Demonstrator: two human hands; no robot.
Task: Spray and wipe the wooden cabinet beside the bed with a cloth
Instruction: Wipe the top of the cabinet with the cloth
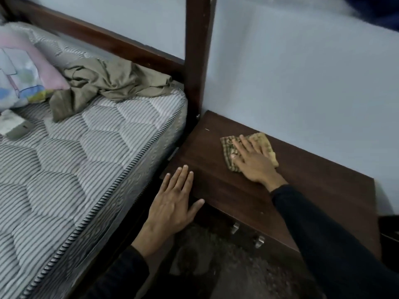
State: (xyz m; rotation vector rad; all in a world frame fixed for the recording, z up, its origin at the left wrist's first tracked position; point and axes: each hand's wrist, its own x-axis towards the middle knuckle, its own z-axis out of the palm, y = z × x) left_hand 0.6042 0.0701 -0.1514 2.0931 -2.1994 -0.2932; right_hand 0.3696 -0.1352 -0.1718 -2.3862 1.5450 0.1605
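Note:
The dark wooden cabinet (313, 190) stands against the pale wall, right of the bed. A yellow-green checked cloth (262, 139) lies flat on its top, near the wall. My right hand (252, 160) presses down on the cloth with the fingers spread, covering most of it. My left hand (174, 199) rests flat on the cabinet's front left corner, fingers apart, holding nothing. No spray bottle is in view.
The bed's striped mattress (86, 147) touches the cabinet's left side, with a dark wooden post (197, 61) at the corner. Crumpled olive fabric (108, 83) and a pillow (23, 76) lie on the mattress. Two metal handles (246, 234) show on the cabinet front, above a patterned floor.

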